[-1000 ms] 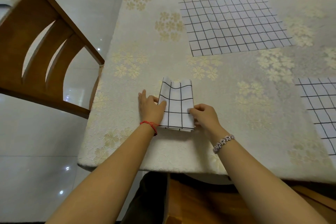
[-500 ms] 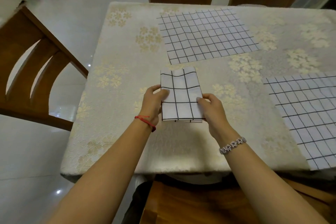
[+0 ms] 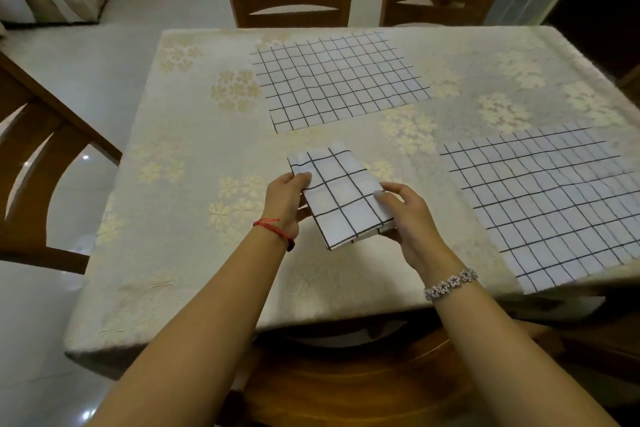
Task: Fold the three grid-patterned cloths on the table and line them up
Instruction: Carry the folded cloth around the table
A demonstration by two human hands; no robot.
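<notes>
Head view: left hand (image 3: 285,199) and right hand (image 3: 405,215) are both holding the folded cloth (image 3: 341,199), one on each long edge. Each grip is pinching it, thumb on top, fingers underneath. The cloth is sitting as a small rectangle, skewed a bit and looking lifted just off the surface (image 3: 173,218), over its near-middle area. Forearms are reaching in from the near edge and converging, with a red cord (image 3: 273,227) on the left wrist and a bracelet (image 3: 450,282) on the right.

My read: cloth one of three is folded and is getting positioned. The far cloth (image 3: 339,80) and right cloth (image 3: 550,204) are lying flat and unfolded, well apart from the hands.

Next move is calling for setting the bundle down square, leaving room for two more in a row, letting go without springing the folds, then reaching for a flat one.
</notes>
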